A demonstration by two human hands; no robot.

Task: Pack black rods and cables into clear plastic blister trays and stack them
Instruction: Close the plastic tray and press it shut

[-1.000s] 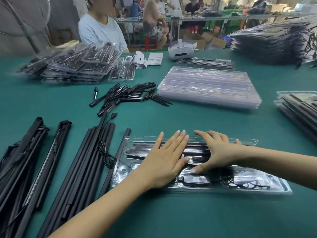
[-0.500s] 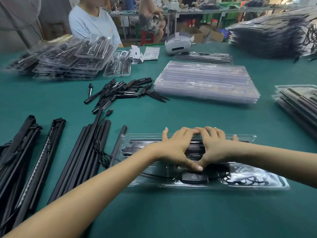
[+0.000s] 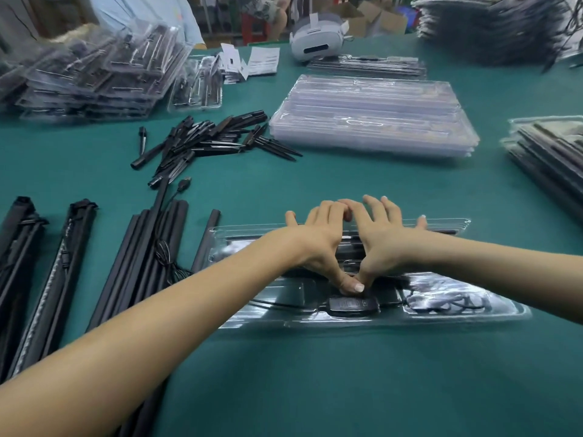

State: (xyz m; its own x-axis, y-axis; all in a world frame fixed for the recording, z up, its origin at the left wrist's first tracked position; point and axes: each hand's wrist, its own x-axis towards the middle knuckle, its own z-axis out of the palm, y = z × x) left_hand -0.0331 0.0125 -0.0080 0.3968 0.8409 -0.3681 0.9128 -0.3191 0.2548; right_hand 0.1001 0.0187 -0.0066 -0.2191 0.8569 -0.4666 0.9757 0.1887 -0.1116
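A clear blister tray (image 3: 492, 313) lies on the green table in front of me, holding black rods, a small black controller (image 3: 351, 305) and a coiled cable (image 3: 441, 299). My left hand (image 3: 318, 244) and my right hand (image 3: 383, 239) lie side by side on the tray's middle. Both thumbs press down together just above the controller, and the fingers reach to the tray's far edge. Long black rods (image 3: 138, 257) lie in rows to the tray's left, with a thin cable (image 3: 165, 250) across them.
A pile of short black pieces (image 3: 205, 140) lies beyond. Empty clear trays (image 3: 372, 118) are stacked at centre right. Packed trays stack at the left (image 3: 91, 74), right (image 3: 549, 152) and far right (image 3: 492, 26). A white headset (image 3: 317, 39) and paper slips (image 3: 252, 61) sit at the back.
My left hand has slid right and turned so that its thumb meets my right thumb on the tray's middle. The view has tipped down and closer.
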